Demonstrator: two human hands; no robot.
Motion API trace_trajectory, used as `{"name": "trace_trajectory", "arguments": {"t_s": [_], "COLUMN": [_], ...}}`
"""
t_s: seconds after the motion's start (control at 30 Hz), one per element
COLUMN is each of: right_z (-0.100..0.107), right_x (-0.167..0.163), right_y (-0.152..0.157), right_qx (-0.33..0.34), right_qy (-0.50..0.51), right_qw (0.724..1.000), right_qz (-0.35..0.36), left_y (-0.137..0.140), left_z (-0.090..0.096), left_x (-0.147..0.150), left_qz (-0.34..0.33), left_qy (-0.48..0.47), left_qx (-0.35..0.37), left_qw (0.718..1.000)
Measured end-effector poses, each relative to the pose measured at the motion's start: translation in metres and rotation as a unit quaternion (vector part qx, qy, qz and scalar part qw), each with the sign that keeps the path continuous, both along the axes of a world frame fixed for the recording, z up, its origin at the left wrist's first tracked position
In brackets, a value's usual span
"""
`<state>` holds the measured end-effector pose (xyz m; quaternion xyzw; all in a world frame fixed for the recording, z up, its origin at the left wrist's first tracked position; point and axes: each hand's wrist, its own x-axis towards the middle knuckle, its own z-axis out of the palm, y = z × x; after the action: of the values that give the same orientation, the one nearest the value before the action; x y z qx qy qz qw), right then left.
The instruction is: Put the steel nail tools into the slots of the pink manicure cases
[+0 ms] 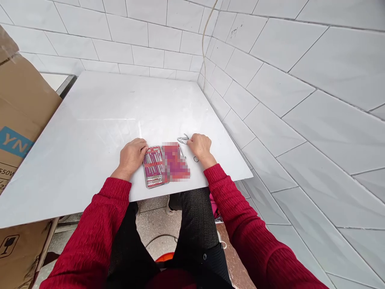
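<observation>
My left hand (pixel 132 155) is closed, its thumb and fingers at the upper left edge of an open manicure set case (pixel 157 181). Slim metal tools with purple handles lie in the case under a red strap. Beside it on the right is a red and purple area (pixel 176 162), pixelated beyond recognition. My right hand (pixel 199 145) pinches one end of silver cuticle nippers (pixel 182 139) on the table. A thin silver tool (pixel 182 151) lies just left of that hand. Under the right wrist shows a small dark ring (pixel 196 159).
The white table (pixel 105 100) reaches back to a tiled wall (pixel 135 30), with another tiled wall close on the right. Cardboard boxes (pixel 24 100) stand at the left. A pale cable (pixel 204 40) hangs in the corner. My legs are below the front edge.
</observation>
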<state>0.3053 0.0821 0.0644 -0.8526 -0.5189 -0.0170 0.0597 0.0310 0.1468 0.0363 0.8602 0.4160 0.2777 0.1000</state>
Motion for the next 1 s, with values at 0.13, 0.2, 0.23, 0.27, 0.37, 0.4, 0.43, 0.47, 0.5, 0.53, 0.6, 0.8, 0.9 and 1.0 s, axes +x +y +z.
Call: {"name": "trace_trajectory", "arguments": {"t_s": [0.13, 0.2, 0.23, 0.27, 0.37, 0.4, 0.43, 0.47, 0.5, 0.53, 0.6, 0.8, 0.9, 1.0], "right_z": [-0.002, -0.004, -0.005, -0.007, -0.010, -0.010, -0.009, -0.008, -0.007, -0.006, -0.004, -0.005, -0.007, -0.007], "right_x": [0.002, 0.003, 0.004, 0.004, 0.005, 0.005, 0.006, 0.006, 0.007, 0.007, 0.008, 0.015, 0.021, 0.024], "right_y": [0.001, 0.001, 0.001, 0.001, 0.001, 0.001, 0.002, 0.003, 0.005, 0.006, 0.008, 0.007, 0.006, 0.004], "right_qx": [0.021, 0.032, 0.035, 0.037, 0.048, 0.049, 0.047, 0.042, 0.034, 0.027, 0.020, 0.058, 0.085, 0.136], "right_qy": [0.004, 0.007, 0.011, 0.016, 0.030, 0.031, 0.029, 0.028, 0.026, 0.027, 0.033, 0.065, 0.109, 0.174], "right_qw": [1.000, 0.999, 0.999, 0.999, 0.998, 0.998, 0.998, 0.999, 0.999, 0.999, 0.999, 0.996, 0.990, 0.975], "right_qz": [-0.007, -0.003, -0.001, 0.000, 0.008, 0.012, 0.016, 0.018, 0.019, 0.020, 0.021, 0.019, 0.018, 0.019], "left_y": [0.000, -0.001, -0.001, -0.001, -0.001, -0.001, -0.001, -0.001, -0.002, -0.002, -0.006, -0.030, -0.039, -0.042], "left_z": [0.001, 0.001, 0.001, 0.001, 0.001, 0.001, 0.002, 0.002, 0.004, 0.005, 0.010, 0.026, 0.031, 0.034], "left_x": [0.000, 0.000, 0.000, 0.000, -0.001, -0.001, -0.001, -0.001, -0.001, 0.000, 0.003, 0.026, 0.043, 0.059], "left_qz": [0.001, 0.002, 0.002, 0.000, -0.009, -0.011, -0.011, -0.011, -0.012, -0.014, -0.022, -0.128, -0.171, -0.186], "left_qy": [0.006, 0.006, 0.006, 0.005, 0.002, 0.001, -0.001, -0.002, -0.002, 0.000, 0.012, 0.083, 0.121, 0.154], "left_qx": [0.000, 0.002, 0.003, 0.003, 0.007, 0.009, 0.012, 0.017, 0.023, 0.031, 0.057, 0.118, 0.116, 0.117], "left_qw": [1.000, 1.000, 1.000, 1.000, 1.000, 1.000, 1.000, 1.000, 1.000, 0.999, 0.998, 0.981, 0.971, 0.963]}}
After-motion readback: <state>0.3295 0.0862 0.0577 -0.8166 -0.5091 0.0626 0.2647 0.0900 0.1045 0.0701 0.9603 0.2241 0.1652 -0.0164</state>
